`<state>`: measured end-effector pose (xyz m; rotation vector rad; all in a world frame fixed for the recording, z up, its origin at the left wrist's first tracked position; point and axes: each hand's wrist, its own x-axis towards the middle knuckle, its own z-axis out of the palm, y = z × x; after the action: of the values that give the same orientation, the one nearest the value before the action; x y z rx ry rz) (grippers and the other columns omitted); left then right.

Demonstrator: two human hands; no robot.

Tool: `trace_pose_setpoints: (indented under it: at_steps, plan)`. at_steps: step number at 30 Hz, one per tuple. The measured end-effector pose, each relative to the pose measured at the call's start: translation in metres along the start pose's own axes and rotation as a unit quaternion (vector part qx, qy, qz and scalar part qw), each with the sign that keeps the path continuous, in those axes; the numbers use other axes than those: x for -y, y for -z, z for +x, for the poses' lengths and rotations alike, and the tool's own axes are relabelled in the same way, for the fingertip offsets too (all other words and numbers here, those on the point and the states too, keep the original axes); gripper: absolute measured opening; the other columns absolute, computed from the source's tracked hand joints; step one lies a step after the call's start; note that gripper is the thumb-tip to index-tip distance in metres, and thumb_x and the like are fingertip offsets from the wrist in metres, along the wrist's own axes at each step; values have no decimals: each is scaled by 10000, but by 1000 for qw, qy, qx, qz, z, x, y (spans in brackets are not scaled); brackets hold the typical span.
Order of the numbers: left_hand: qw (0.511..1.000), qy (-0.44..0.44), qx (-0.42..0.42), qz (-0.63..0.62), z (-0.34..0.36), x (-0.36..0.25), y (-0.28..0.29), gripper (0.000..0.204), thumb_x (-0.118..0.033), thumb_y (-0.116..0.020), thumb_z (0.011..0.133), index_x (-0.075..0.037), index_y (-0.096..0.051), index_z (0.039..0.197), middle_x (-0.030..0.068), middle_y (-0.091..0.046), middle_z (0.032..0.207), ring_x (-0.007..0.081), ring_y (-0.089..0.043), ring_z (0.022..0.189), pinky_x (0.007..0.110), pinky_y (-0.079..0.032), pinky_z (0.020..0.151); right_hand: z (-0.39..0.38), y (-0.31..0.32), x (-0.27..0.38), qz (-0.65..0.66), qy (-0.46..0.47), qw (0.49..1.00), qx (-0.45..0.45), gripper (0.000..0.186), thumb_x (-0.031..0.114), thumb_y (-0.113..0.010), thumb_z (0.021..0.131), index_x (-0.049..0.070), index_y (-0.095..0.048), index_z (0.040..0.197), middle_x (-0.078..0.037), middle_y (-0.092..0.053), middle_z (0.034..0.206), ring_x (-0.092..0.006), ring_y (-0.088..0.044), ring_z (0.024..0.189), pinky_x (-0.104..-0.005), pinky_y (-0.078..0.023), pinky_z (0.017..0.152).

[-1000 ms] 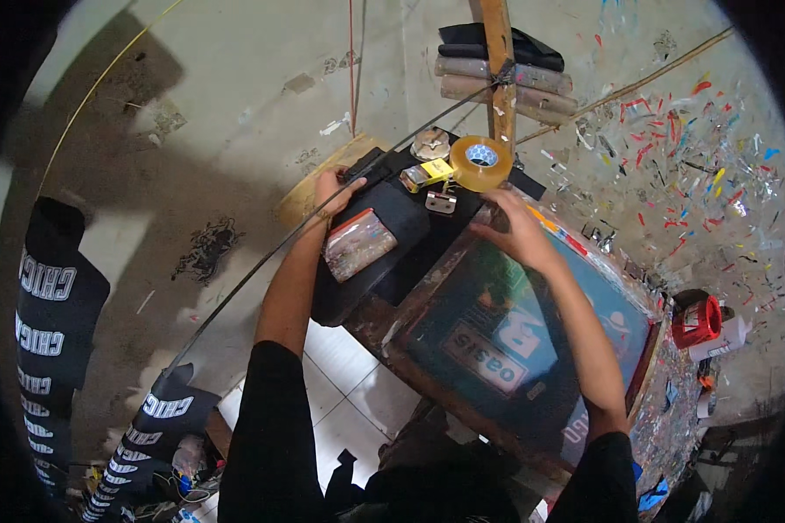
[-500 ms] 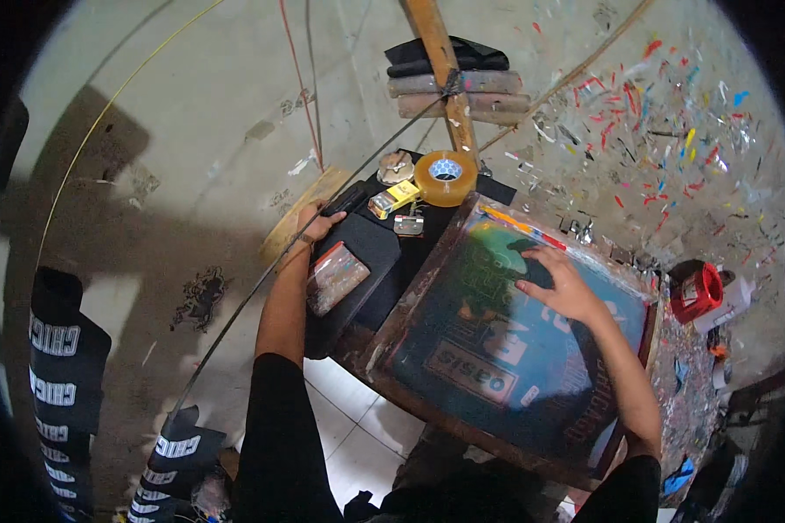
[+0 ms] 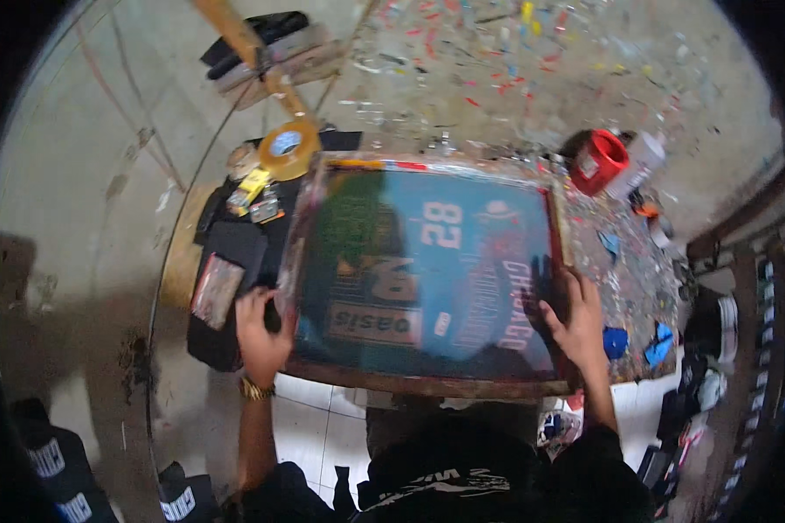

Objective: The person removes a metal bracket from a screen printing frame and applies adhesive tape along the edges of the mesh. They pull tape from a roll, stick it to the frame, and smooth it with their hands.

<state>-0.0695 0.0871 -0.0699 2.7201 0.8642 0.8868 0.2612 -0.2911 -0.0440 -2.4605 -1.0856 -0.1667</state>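
We logged the silkscreen frame (image 3: pixel 432 275) flat on the paint-spattered table (image 3: pixel 628 279), left hand (image 3: pixel 263 338) open beside its left edge, right hand (image 3: pixel 582 329) at its right edge, grip there indeterminable.

Left hand (image 3: pixel 264 338) and right hand (image 3: pixel 577 327) flanked a framed screen (image 3: pixel 427 385)

The left hand, a gold-toned band (image 3: pixel 255 390) at its wrist, was at the screen's left edge, thumb apart from the fingers. The right hand was at the opposite edge, its thumb spread toward the bluish mesh (image 3: pixel 471 279), which bore pale lettering. Near the far left corner lay a roll of amber tape (image 3: pixel 293 166), with a yellow box (image 3: pixel 249 190) and a small metal piece (image 3: pixel 268 207) close by. Right of the screen were a red container (image 3: pixel 598 164) and a blue scrap (image 3: pixel 660 345).
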Motion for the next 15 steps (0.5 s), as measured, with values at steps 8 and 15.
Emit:
trace_pose_setpoints:
  at_steps: [8, 15]
  plan:
    - [981, 171, 90, 21, -26, 22, -45, 442, -294, -647, 985, 99, -586, 1179, 294, -624, 1093, 458, -590, 1040, 489, -462, 936, -81, -30, -50, 175, -120, 977, 3, 787, 8, -663, 865, 5, -312, 1569, -269, -407, 1560, -410, -384, 1464, -427, -299, 1209]
    - [990, 121, 70, 23, -28, 31, -47, 359, -230, -634, 993, 106, -577, 1106, 290, -621, 1046, 465, -585, 1019, 509, -457, 897, -79, -28, -48, 216, -97, 971, -36, 747, -82, -600, 874, 22, -342, 1567, -234, -429, 1563, -350, -399, 1470, -382, -305, 1206]
